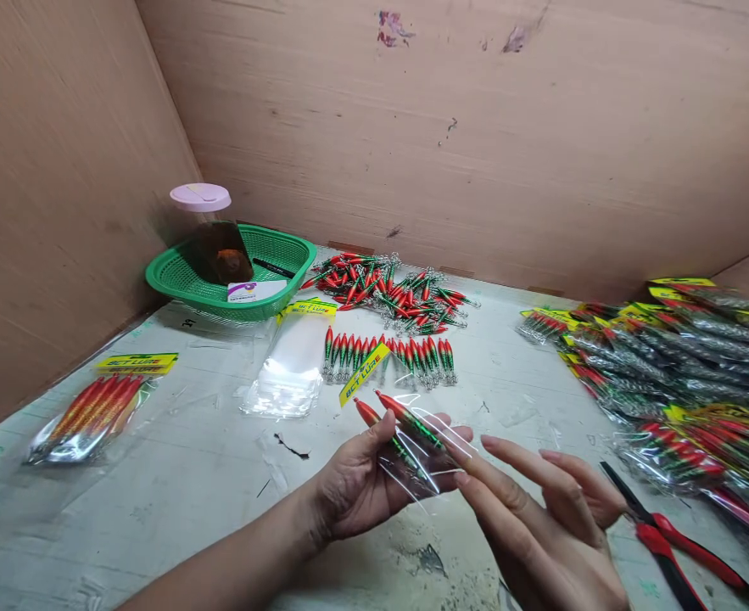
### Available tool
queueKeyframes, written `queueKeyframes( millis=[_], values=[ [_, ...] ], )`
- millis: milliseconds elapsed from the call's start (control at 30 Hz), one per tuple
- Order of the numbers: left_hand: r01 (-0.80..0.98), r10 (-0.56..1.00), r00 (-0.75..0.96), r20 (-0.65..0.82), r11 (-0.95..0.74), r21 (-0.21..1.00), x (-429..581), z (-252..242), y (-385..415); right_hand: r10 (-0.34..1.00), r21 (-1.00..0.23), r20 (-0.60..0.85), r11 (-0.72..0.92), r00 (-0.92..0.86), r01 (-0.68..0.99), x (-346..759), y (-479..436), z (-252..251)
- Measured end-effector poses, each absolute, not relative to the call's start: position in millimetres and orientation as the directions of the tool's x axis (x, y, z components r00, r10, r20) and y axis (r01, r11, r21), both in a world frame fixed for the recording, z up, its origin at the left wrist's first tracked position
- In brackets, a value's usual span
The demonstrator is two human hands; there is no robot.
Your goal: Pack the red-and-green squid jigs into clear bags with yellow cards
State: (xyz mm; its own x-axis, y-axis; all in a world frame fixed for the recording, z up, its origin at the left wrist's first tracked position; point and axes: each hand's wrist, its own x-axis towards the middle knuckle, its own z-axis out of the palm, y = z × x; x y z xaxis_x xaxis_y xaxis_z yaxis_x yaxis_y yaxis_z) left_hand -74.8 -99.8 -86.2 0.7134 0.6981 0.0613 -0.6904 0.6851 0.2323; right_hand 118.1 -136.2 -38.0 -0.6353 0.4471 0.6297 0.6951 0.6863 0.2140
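My left hand [365,488] holds a clear plastic bag [418,462] with a yellow BCT LURE header [365,373], thumb on top and fingers beneath. Two red and green lures [409,418] lie slanted in or on the bag; which is hard to tell. My right hand [539,509] touches the bag's lower right edge with its fingertips, the other fingers spread. Just beyond the hands, a row of red and green lures [438,361] stands side by side. Behind that row lies a loose heap of similar lures [399,293]. Flat, clear bags [288,365] are stacked left of the row.
A green basket [189,301] at the back left holds a lidded cup [218,246], a card and a pen. One packed bag of lures [97,412] lies far left. Many packed bags [679,356] are piled at right, near red-handled scissors [660,530]. Wooden panels stand behind and left.
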Motion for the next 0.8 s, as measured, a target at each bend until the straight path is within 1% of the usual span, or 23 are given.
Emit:
queueKeyframes(
  millis=[133,267,433,533,600,667,700,800],
  values=[
    [-0.695,0.7,0.71,0.074,0.682,0.228,-75.1,-87.1,-99.8,0.448,0.221,0.595,0.706,-0.667,0.673,133.2,-133.3,-37.5],
    [-0.674,0.681,0.729,0.068,0.698,0.24,-75.4,-86.6,-99.5,0.466,0.199,0.624,0.682,-0.627,0.704,125.1,-142.6,-31.1],
    [-0.639,0.666,0.745,0.026,0.703,0.311,-74.1,-84.7,-102.5,0.482,0.194,0.652,0.64,-0.585,0.744,108.0,-148.2,-28.5],
    [-0.625,0.679,0.733,-0.035,0.694,0.358,-72.7,-83.2,-106.1,0.501,0.131,0.617,0.694,-0.606,0.708,110.7,-143.9,-27.6],
    [-0.647,0.704,0.709,-0.049,0.676,0.354,-72.0,-82.1,-107.8,0.474,0.14,0.579,0.744,-0.664,0.653,116.1,-140.9,-27.1],
    [-0.677,0.724,0.689,-0.036,0.66,0.326,-71.5,-81.5,-108.4,0.456,0.134,0.582,0.763,-0.673,0.633,120.4,-139.2,-28.0],
    [-0.686,0.727,0.686,-0.024,0.657,0.312,-71.3,-81.4,-108.4,0.466,0.103,0.614,0.753,-0.637,0.649,121.2,-138.9,-29.3],
    [-0.693,0.732,0.681,-0.012,0.65,0.311,-70.1,-82.4,-108.2,0.555,-0.078,0.708,0.677,-0.438,0.732,117.4,-138.5,-35.9]
  ],
)
